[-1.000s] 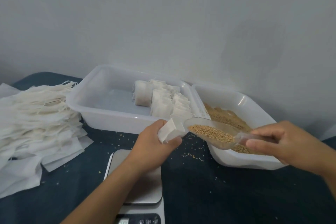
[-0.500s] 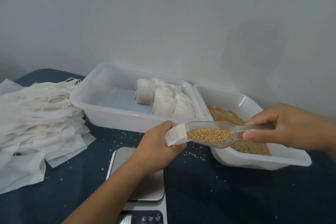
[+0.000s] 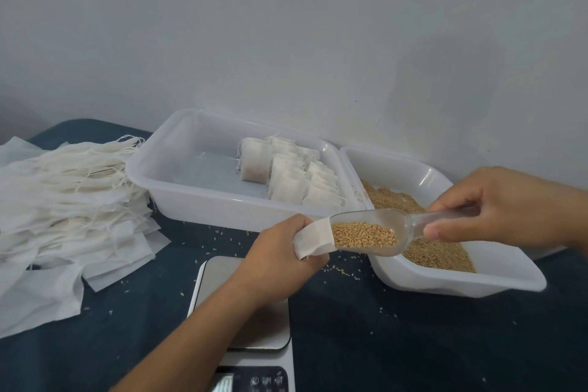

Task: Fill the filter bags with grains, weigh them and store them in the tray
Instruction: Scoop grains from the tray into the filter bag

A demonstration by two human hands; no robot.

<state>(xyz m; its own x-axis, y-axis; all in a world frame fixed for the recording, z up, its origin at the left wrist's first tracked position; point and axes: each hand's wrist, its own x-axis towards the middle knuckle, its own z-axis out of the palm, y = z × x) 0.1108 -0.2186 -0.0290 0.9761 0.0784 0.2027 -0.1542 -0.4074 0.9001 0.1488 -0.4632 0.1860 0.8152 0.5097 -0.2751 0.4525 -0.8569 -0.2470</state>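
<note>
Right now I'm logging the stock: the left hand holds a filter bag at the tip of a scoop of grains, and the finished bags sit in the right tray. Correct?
Not quite. The head view shows the finished bags in the left tray; the right tray holds loose grain. The rest stands: the left hand holds the filter bag at the tip of the scoop.

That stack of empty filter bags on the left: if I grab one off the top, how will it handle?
Probably floppy and very light: the empty filter bags are thin sheets that sag and splay at the stack's edges. Their loose strings lie tangled together, so lifting one may drag its neighbours along. The bag gripped in the left hand creases easily, suggesting no stiffness to hold its mouth open.
</note>
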